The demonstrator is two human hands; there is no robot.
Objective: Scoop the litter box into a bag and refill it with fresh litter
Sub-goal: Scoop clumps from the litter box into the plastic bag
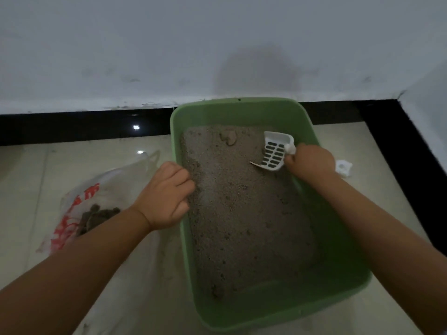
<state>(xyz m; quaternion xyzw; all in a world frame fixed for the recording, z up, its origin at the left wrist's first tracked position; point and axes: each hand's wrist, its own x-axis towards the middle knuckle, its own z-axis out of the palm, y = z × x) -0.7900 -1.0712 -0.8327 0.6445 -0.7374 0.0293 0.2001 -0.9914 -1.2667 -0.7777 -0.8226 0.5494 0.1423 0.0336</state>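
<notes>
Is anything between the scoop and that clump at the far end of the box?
Nothing visible. The scoop, held by the right hand, sits right of the clump, with only loose litter between them inside the green litter box.

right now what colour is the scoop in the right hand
White, with dark slots; the head view shows the scoop best, held in the right hand.

Green litter box [254, 110], slotted white scoop [274, 152], seemingly clumps bagged [79, 209]
</notes>
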